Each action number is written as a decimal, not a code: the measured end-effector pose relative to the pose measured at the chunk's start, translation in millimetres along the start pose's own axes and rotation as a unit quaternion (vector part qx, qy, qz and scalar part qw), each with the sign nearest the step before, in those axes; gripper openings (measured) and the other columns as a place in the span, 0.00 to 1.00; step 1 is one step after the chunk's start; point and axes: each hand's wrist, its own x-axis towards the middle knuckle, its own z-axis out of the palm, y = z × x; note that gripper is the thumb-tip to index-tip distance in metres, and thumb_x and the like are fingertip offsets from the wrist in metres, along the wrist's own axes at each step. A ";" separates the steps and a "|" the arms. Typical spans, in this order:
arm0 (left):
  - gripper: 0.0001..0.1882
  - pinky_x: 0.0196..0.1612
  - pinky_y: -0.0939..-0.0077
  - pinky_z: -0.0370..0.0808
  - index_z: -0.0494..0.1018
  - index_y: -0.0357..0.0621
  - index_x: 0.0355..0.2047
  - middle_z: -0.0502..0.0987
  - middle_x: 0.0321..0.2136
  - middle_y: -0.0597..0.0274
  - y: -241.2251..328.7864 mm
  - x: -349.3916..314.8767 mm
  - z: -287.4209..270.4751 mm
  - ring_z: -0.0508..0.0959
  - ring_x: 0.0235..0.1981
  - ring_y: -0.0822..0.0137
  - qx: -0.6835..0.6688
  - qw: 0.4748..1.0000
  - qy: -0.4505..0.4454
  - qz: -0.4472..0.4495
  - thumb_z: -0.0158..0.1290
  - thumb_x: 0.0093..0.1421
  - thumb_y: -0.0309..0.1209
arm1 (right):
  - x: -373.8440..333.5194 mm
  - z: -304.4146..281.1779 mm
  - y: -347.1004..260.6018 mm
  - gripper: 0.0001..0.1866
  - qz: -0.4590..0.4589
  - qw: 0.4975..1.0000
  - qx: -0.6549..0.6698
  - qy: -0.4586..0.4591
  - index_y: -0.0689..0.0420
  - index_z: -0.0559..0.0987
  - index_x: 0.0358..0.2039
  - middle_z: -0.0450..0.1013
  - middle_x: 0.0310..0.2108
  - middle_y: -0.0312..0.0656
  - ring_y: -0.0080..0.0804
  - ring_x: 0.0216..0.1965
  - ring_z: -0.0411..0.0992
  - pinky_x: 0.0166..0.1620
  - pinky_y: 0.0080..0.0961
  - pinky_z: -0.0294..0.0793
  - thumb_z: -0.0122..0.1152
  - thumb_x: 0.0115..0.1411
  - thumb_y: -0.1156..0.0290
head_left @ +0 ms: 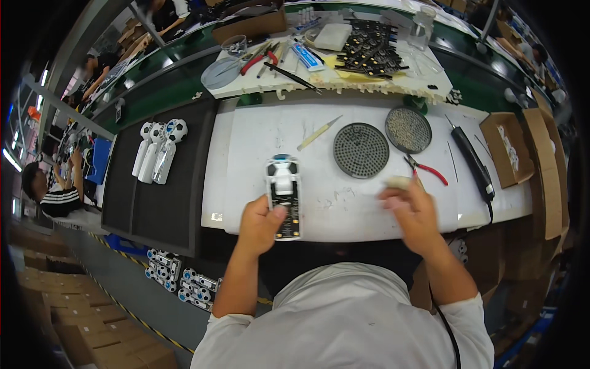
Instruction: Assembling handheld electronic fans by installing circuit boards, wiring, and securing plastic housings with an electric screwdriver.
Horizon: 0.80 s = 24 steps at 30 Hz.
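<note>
My left hand [258, 226] is closed around a white handheld device housing [283, 175] with a black-and-white football-patterned head. A black circuit board [287, 221] shows in its open body, and my thumb lies across it. To the right, my right hand [419, 215] hovers over the white work surface, smeared by motion. A pale covering or object [398, 182] shows at one of its fingers; which it is, I cannot make out. Just beyond that hand are red-handled cutters [433, 172]. A round dark dish with many small pits [361, 150] lies between the hands, farther back.
Another round dish holds small beige parts [409, 129]. A craft knife [319, 133] and a black corded tool [472, 161] lie on the table. White devices [163, 154] rest in a dark tray [117, 203] at left. An open cardboard box [507, 150] stands right; a shelf [246, 86] runs behind.
</note>
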 end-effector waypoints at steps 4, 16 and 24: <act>0.16 0.34 0.78 0.75 0.73 0.32 0.41 0.80 0.31 0.58 -11.6 11.7 38.4 0.79 0.30 0.71 0.090 0.992 -0.055 0.065 0.56 0.62 0.36 | 29.4 47.1 -33.1 0.22 0.024 0.991 0.078 -0.104 0.64 0.63 0.57 0.75 0.42 0.49 0.27 0.42 0.74 0.46 0.27 0.74 0.48 0.62 0.78; 0.28 0.33 0.75 0.74 0.69 0.45 0.58 0.78 0.34 0.54 16.9 23.4 57.7 0.77 0.29 0.67 0.303 0.930 -0.012 0.207 0.60 0.57 0.27 | 45.3 65.8 -8.1 0.20 -0.056 0.997 -0.037 -0.032 0.67 0.66 0.52 0.76 0.36 0.53 0.41 0.33 0.78 0.36 0.28 0.77 0.49 0.57 0.81; 0.24 0.32 0.78 0.73 0.73 0.47 0.55 0.76 0.33 0.58 15.3 24.2 54.5 0.76 0.29 0.69 0.246 0.943 -0.035 0.220 0.57 0.56 0.19 | 47.8 69.7 -17.5 0.22 -0.150 0.974 -0.167 0.016 0.70 0.67 0.46 0.73 0.26 0.53 0.47 0.24 0.75 0.26 0.35 0.74 0.55 0.49 0.82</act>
